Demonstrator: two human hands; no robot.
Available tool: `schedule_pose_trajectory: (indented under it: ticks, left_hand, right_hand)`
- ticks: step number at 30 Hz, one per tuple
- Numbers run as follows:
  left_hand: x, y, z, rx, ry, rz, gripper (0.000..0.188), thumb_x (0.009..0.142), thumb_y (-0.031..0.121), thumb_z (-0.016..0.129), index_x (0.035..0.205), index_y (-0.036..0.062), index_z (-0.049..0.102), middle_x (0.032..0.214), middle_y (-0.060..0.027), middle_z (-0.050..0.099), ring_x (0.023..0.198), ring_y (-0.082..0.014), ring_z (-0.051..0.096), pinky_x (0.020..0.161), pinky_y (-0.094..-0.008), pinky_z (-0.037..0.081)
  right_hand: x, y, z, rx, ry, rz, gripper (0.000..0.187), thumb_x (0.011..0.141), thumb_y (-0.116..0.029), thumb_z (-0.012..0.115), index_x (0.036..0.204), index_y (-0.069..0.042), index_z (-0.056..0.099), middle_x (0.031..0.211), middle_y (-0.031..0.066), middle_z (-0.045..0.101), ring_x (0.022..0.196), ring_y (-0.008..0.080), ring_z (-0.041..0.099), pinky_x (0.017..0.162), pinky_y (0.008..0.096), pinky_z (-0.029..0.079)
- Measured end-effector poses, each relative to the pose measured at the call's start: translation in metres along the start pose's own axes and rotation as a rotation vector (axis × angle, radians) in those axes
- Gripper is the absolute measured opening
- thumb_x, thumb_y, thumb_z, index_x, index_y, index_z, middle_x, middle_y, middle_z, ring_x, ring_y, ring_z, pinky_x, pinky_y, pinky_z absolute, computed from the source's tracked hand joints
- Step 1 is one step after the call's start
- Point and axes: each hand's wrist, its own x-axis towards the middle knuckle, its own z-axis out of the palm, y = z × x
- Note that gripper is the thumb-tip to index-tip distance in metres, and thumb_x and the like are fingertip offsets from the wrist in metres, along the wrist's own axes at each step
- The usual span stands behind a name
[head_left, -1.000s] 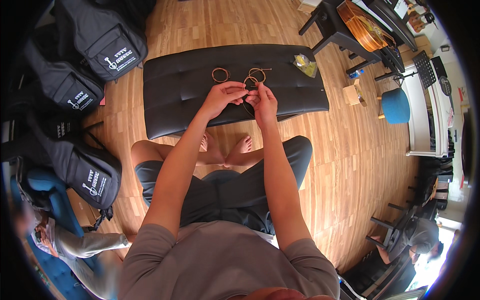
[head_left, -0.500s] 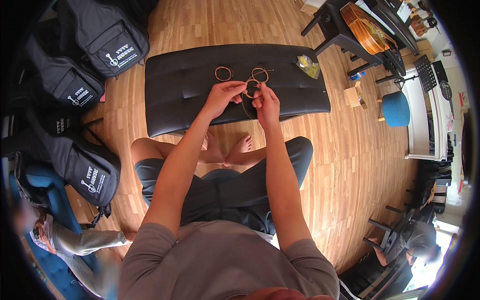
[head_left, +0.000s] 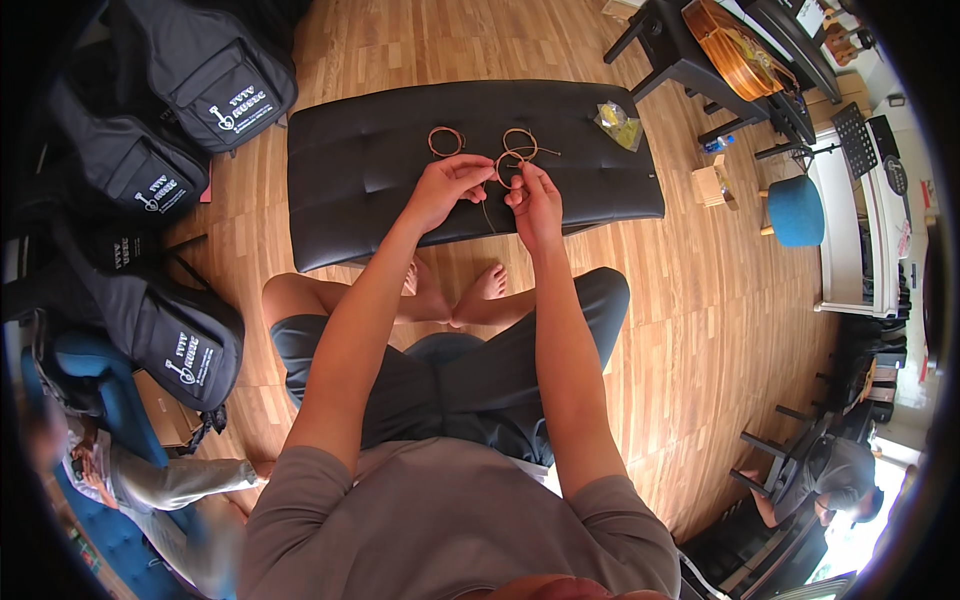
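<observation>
Both hands, the left hand (head_left: 447, 188) and right hand (head_left: 534, 203), pinch one coiled string (head_left: 503, 168) closed-fingered above the black bench (head_left: 350, 170) near its front edge, two more coils (head_left: 446, 141) behind.

The person wears a grey-brown short-sleeved T-shirt and dark grey shorts, with bare forearms and bare feet.

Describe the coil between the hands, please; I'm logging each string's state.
The coil is a thin, brownish, wire-like string wound into a small loop. It sits over the black padded bench, pinched between the left hand and right hand. A loose tail hangs down between the hands. Whether it rests on the bench is unclear.
</observation>
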Motion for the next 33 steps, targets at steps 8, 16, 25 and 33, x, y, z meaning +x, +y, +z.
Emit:
schedule_pose_trajectory:
  ticks: [8, 16, 25, 33]
  left_hand:
    - [-0.001, 0.004, 0.01, 0.055, 0.049, 0.01, 0.029, 0.097, 0.014, 0.07, 0.119, -0.0042, 0.068, 0.105, -0.013, 0.073, 0.09, -0.0173, 0.071, 0.08, -0.0295, 0.059]
    - [0.002, 0.003, 0.0, -0.243, -0.035, -0.053, 0.026, 0.096, 0.005, 0.066, 0.119, -0.0084, 0.065, 0.113, -0.0188, 0.07, 0.104, -0.0256, 0.071, 0.096, -0.0359, 0.059]
    - [0.0, 0.0, 0.005, -0.019, 0.007, 0.027, 0.033, 0.097, 0.005, 0.063, 0.127, -0.0067, 0.056, 0.113, -0.0194, 0.07, 0.105, -0.0261, 0.071, 0.096, -0.0375, 0.059]
    - [-0.003, 0.007, 0.009, -0.08, -0.013, 0.013, 0.037, 0.096, 0.008, 0.065, 0.127, -0.009, 0.056, 0.111, -0.0195, 0.071, 0.103, -0.0261, 0.071, 0.098, -0.0379, 0.058]
  right_hand:
    - [0.003, 0.003, -0.004, -0.026, -0.025, 0.001, 0.016, 0.104, -0.017, 0.06, 0.105, -0.002, 0.06, 0.082, 0.0066, 0.066, 0.065, 0.0141, 0.064, 0.066, 0.0295, 0.057]
    - [0.004, 0.006, -0.001, -0.073, -0.009, -0.01, 0.015, 0.101, -0.015, 0.064, 0.102, -0.001, 0.059, 0.083, 0.0096, 0.069, 0.07, 0.0197, 0.07, 0.071, 0.031, 0.058]
    - [0.002, 0.003, 0.002, -0.13, -0.024, -0.006, 0.013, 0.101, -0.012, 0.063, 0.104, 0.0, 0.062, 0.082, 0.0085, 0.069, 0.065, 0.0155, 0.064, 0.067, 0.0292, 0.055]
    - [0.001, 0.002, 0.002, -0.113, -0.028, -0.01, 0.014, 0.1, -0.012, 0.065, 0.103, 0.002, 0.063, 0.082, 0.0098, 0.069, 0.064, 0.0163, 0.064, 0.065, 0.0293, 0.055]
